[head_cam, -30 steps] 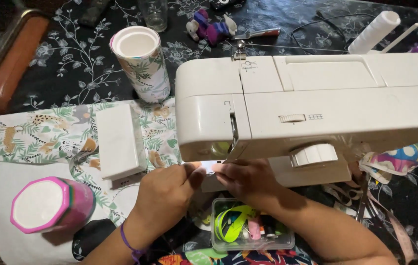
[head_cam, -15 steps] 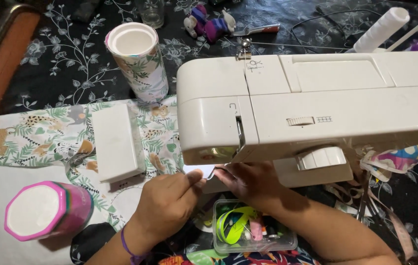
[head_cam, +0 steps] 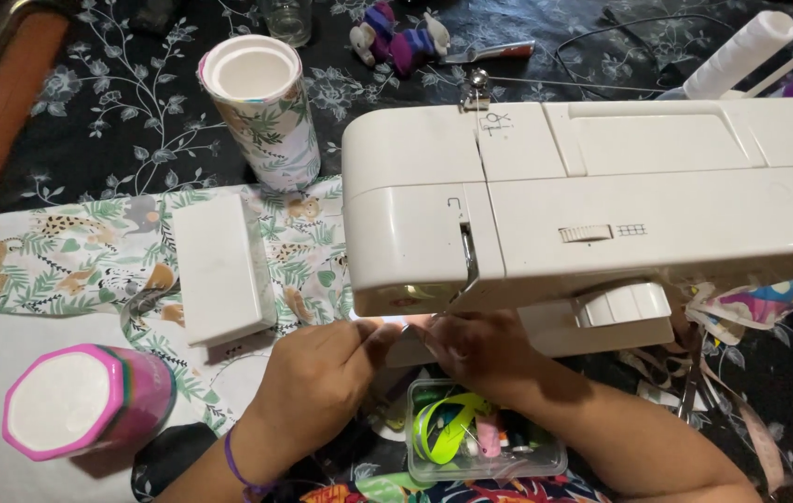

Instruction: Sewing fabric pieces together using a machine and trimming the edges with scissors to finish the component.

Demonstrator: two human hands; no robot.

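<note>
A white sewing machine (head_cam: 601, 196) fills the middle and right of the head view. My left hand (head_cam: 317, 382) and my right hand (head_cam: 476, 349) meet under its needle end, fingertips pinched close together just below the lit needle area. Whatever thin thing they pinch is too small to see. A purple band circles my left wrist. Printed jungle-pattern fabric (head_cam: 61, 251) lies to the left under a white box-shaped machine part (head_cam: 219, 270).
A pink-rimmed cylinder (head_cam: 80, 401) stands at the lower left and a leaf-printed cylinder (head_cam: 261, 107) behind the fabric. A clear box of sewing notions (head_cam: 480, 438) sits below my hands. A white thread cone (head_cam: 737, 51) and a purple toy (head_cam: 401, 37) lie at the back.
The camera has shifted slightly. My left hand has moved a little right toward the needle area, closer to my right hand.
</note>
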